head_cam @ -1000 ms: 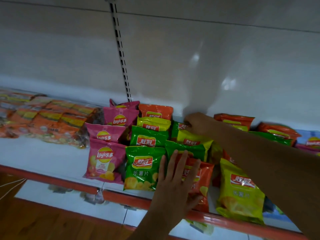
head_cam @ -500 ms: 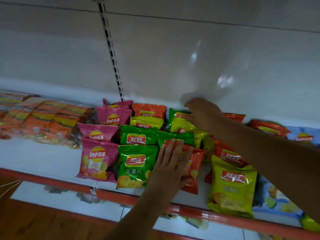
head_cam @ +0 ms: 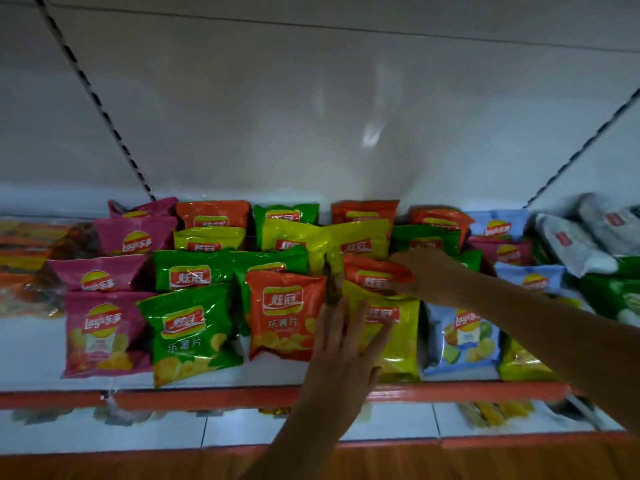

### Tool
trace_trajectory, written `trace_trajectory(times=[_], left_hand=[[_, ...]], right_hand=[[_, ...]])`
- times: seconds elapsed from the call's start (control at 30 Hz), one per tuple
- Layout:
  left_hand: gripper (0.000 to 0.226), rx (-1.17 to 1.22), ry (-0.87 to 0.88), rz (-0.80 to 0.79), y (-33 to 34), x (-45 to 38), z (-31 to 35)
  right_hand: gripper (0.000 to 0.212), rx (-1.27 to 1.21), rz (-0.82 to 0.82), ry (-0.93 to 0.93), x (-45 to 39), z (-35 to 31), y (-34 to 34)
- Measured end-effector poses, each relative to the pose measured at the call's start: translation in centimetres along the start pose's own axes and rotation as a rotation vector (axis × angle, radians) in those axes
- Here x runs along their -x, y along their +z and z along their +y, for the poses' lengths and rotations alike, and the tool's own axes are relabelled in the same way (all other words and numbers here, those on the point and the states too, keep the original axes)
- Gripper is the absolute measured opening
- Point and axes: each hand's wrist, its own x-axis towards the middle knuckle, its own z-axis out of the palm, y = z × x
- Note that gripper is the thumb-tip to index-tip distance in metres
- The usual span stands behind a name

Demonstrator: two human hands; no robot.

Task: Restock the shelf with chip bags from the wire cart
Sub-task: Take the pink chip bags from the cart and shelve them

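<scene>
At frame centre, a yellow chip bag (head_cam: pixel 398 336) is pressed by the flat, open left hand (head_cam: pixel 346 351); an orange chip bag (head_cam: pixel 372 273) is pinched by the right hand (head_cam: pixel 420 271).

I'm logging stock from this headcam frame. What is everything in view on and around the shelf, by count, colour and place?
Pink chip bags: four, pink, left column.
Green chip bags: at least five, green, centre rows.
Orange chip bags: at least five, orange, centre and back row.
Yellow chip bags: at least five, yellow, centre and right front.
Blue chip bags: about three, light blue, right.
Grey packs: at least two, grey, far right.
Shelf: one, white with orange front edge.
Left hand: flat on the front yellow bag.
Right hand: fingers on an orange bag behind.
</scene>
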Motion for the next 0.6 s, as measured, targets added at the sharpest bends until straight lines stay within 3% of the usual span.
trace_trajectory(times=[0.1,0.2,0.3,0.43,0.6], left_hand=[[0.083,-0.035,-0.033,0.024,-0.4,-0.6,-0.7],[0.073,-0.026,-0.073,0.142,-1.5,-0.1,-2.0],[0.08,0.015,-0.331,0.249,-3.2,0.7,-3.9],[0.106,-0.096,-0.582,0.164,-5.1,2.1,-6.9],[0.106,-0.16,-0.561,0.032,-4.4,2.4,-7.8]], right_hand=[[0.038,-0.224,0.114,-0.035,-0.7,-0.5,0.5],[0.051,-0.104,0.257,-0.055,-1.0,-0.7,0.5],[0.056,-0.109,0.4,-0.132,-0.8,-1.1,-0.3],[0.059,-0.099,0.343,-0.341,-2.5,-5.1,-1.2],[0.048,0.085,0.367,-0.306,-6.1,-11.0,-0.7]])
